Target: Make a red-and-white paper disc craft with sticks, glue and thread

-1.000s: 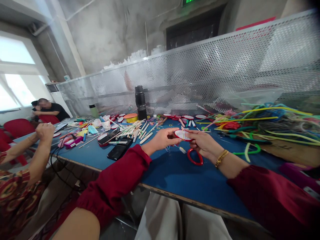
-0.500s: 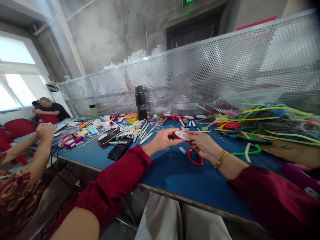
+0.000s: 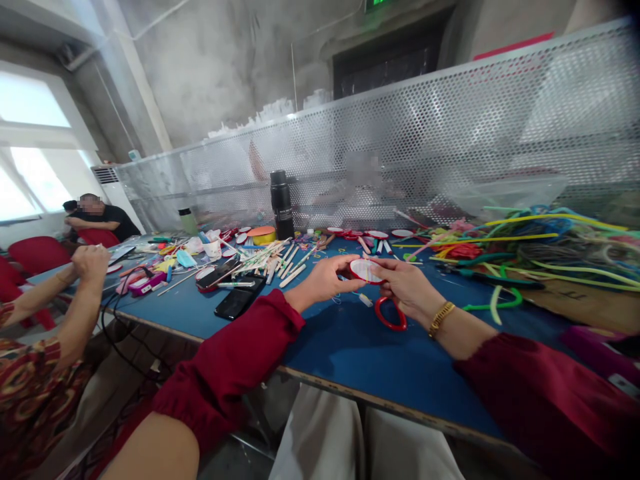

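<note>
Between my two hands, raised over the blue table [image 3: 340,353], is a small round disc [image 3: 364,270] with a white face and a red rim. My left hand [image 3: 327,279] grips its left edge between thumb and fingers. From the other side my right hand [image 3: 404,285] pinches the right edge, thumb on the white face. Just below my right hand lie scissors with a red handle [image 3: 391,315]; their blades are hidden. A small white piece [image 3: 366,301] rests beside the handle.
Bundled sticks [image 3: 273,260], a black phone [image 3: 240,299] and a black bottle [image 3: 282,207] stand or lie to the left. Coloured pipe cleaners [image 3: 550,247] are heaped at right, near a purple box [image 3: 600,353]. A perforated metal screen [image 3: 425,147] runs behind. A co-worker's hands [image 3: 91,263] are far left.
The disc has tilted slightly, so its white face shows a little more. Both my hands keep their hold on it and have barely moved.
</note>
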A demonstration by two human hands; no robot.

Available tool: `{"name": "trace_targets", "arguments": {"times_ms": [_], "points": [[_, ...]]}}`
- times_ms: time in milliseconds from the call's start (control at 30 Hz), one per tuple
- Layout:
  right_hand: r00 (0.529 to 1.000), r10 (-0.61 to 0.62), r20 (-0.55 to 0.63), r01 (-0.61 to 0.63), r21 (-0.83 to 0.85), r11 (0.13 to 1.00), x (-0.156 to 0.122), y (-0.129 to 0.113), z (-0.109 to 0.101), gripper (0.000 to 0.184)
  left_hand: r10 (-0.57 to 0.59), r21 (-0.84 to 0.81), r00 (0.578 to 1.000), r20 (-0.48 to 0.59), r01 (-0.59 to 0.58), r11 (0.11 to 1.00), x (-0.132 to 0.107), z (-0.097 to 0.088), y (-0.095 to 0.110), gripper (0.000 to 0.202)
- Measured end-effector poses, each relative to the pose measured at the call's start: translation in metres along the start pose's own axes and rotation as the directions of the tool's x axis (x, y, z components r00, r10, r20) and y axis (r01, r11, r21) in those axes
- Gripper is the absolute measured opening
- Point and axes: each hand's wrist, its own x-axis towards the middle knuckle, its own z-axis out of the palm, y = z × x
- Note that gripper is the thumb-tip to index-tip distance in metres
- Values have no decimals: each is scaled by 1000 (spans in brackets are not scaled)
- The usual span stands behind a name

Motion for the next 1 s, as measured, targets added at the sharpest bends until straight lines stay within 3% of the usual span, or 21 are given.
{"name": "trace_targets", "arguments": {"times_ms": [100,167,233,300,400,500,1000], "points": [[993,-115,-15,113,-97,989,2,0,-3,39,37,-60,999,12,-36,998,1,-2,-1,80],[952,-305,-3,295,-245,924,3,-1,-5,34,23,-113,1000,22,-20,993,2,-4,-1,89],[894,-445,45,425,-396,814,4,-3,-8,28,-19,-142,1000,-10,17,990,3,-6,1,80],[864,-498,77,465,-503,729,3,-5,-9,24,-53,-147,994,-91,40,988,3,-9,1,62],[862,-500,87,458,-558,692,2,-6,-9,22,-69,-117,974,-216,45,992,5,-11,2,38],[872,-481,88,449,-533,717,1,-5,-8,24,-75,-93,962,-261,52,994,7,-13,1,25],[873,-472,128,464,-516,720,1,4,-5,24,-139,-217,954,-265,81,973,7,-8,-2,31]]}}
